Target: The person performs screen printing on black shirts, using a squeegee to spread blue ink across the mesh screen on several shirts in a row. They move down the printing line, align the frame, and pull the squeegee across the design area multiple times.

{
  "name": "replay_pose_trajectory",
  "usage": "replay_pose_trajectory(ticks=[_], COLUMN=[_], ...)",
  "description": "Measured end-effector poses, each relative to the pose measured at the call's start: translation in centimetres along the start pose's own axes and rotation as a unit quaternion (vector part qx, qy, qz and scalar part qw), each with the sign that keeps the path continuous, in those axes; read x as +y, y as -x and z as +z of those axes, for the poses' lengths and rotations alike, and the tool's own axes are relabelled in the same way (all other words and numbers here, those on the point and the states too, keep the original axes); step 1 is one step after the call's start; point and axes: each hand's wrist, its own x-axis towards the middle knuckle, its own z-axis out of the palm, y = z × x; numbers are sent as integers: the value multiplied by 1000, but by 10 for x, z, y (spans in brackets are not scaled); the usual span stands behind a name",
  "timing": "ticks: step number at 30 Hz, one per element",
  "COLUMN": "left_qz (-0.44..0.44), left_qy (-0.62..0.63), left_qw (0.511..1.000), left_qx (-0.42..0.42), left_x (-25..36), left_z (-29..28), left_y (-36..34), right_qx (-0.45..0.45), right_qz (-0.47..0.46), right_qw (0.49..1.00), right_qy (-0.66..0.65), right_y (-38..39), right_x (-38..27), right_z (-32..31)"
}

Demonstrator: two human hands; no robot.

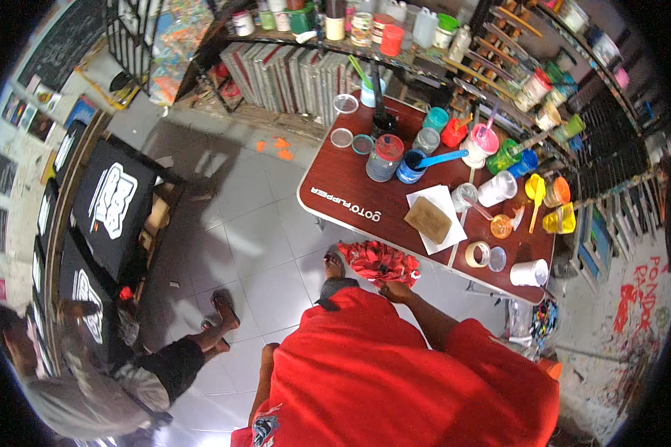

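A crumpled red cloth [380,262] with dark patches hangs beside the near edge of the dark red table [335,179]. My right hand [397,291] is closed on the cloth's lower edge. At my left side, my left hand [270,350] hangs low, partly covered by my red shirt; its fingers cannot be made out, and nothing shows beside it but floor. Nearest the cloth on the tabletop lie a brown flat pad [428,219] and a white sheet [455,237] under it.
Paint jars stand across the table, among them a blue tub [410,170] and a red-lidded jar [384,160]. Frames [276,78] are stacked under a shelf. At left, another person [112,372] leans over a rack with black printed shirts [112,197].
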Motion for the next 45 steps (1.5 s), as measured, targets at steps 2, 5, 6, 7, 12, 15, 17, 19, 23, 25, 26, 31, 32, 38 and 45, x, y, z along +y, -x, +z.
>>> replay_pose_trajectory(ticks=[2, 5, 6, 7, 12, 15, 17, 19, 23, 25, 26, 31, 32, 38, 45], left_qz=[38, 0, 36, 70, 137, 5, -14, 22, 11, -111, 72, 117, 136, 193, 249], left_qy=[-70, -105, -119, -134, -278, -62, -98, -86, -133, 0, -126, -14, -10, 174, 242], left_qw=[995, 990, 984, 975, 948, 998, 994, 994, 984, 988, 985, 992, 991, 962, 937], left_qx=[55, 90, 127, 164, 69, -2, -53, -62, -115, -106, -93, -43, -9, -82, -33], left_x=[18, 80, 74, 69, 95, 124, 145, 137, 208, 241, 191, 265, 283, 361, 360], left_z=[-49, -120, -131, -142, -164, -154, -158, -169, -247, -291, -283, -371, -389, -466, -549], left_y=[-10, -44, -59, -76, -145, -172, -194, -221, -266, -281, -328, -404, -405, -419, -468], right_qx=[-20, -16, -37, -35, 7, -24, -36, -77, -16, -40, -42, 45, 34, -6, -85], right_qz=[0, -7, 0, 5, -17, -31, -51, -26, -21, 69, 65, -60, -36, 52, 55], right_qw=[1000, 999, 999, 999, 998, 999, 998, 974, 991, 987, 979, 995, 998, 998, 994], right_qy=[4, -51, -35, -25, -62, -19, -20, -213, -133, -138, -188, -60, -36, 21, 32], right_y=[-40, -60, -70, -77, -103, -109, -110, -134, -185, -214, -234, -315, -328, -404, -549], right_x=[-33, -76, -78, -76, -28, -25, -8, -45, -163, -231, -256, -276, -297, -347, -301], right_z=[-17, -51, -59, -62, -54, -51, -34, -44, -85, -99, -102, -83, -86, -108, -143])
